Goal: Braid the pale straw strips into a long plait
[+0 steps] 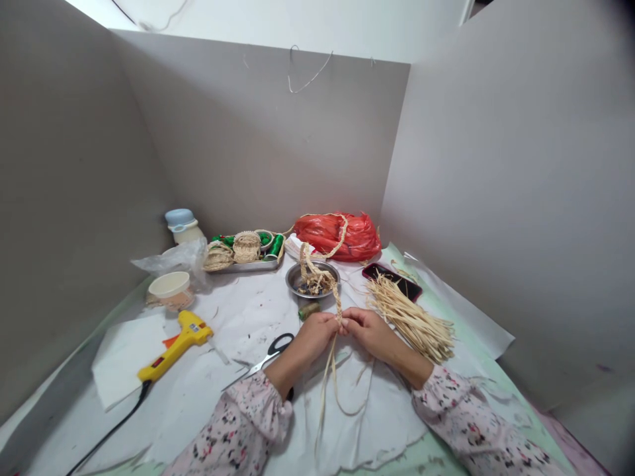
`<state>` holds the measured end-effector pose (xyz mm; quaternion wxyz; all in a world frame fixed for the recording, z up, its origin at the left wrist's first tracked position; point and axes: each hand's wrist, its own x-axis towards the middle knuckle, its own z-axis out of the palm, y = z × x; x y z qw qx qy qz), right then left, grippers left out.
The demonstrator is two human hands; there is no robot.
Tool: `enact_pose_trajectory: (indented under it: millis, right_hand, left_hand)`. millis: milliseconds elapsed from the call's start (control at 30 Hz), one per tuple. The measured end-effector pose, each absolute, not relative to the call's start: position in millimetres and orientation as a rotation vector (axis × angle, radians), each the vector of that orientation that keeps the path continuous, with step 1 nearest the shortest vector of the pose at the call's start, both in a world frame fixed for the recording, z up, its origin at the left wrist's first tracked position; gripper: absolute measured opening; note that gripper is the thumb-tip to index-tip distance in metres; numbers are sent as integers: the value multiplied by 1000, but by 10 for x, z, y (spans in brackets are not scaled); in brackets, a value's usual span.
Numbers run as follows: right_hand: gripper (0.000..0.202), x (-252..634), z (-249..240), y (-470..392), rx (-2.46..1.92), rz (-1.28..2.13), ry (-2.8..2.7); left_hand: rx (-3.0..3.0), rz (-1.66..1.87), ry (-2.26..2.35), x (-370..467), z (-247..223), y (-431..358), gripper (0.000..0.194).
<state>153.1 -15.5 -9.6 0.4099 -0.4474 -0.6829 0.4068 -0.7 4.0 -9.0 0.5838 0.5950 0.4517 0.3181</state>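
My left hand (317, 334) and my right hand (363, 330) meet at the middle of the table, fingers pinched on the lower end of a straw braid (338, 301). From there the braid runs up over the rim of a metal bowl (292, 284) and on toward the back. Loose straw strands (325, 390) hang from below my fingertips toward me. Just behind my left hand lies a small spool of thread (308, 309). Scissors (265, 357) with black handles rest partly under my left forearm. A bundle of straw (411, 320) lies beside my right hand.
A yellow glue gun (173, 347) with a black cord lies left, near a paper cup (171, 289), a plastic bag (173, 259) and a lidded bottle (183, 226). Behind are a tray (253, 266) of braid coils, a red bag (347, 238) and a phone (397, 283). Grey partitions enclose the table.
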Motion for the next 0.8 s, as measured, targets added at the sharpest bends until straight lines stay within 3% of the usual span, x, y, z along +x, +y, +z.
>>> enact_pose_trajectory:
  millis: [233, 533, 800]
  right_hand:
    - [16, 1537, -254, -90, -1277, 902, -1709]
    - [13, 1497, -259, -150, -1435, 460, -1891]
    - [12, 1493, -264, -130, -1471, 399, -1801]
  left_hand:
    - [1592, 776, 1137, 12, -181, 73, 20]
    - [1932, 747, 1269, 30, -195, 3, 28]
    - [2203, 776, 1512, 29, -139, -87, 26]
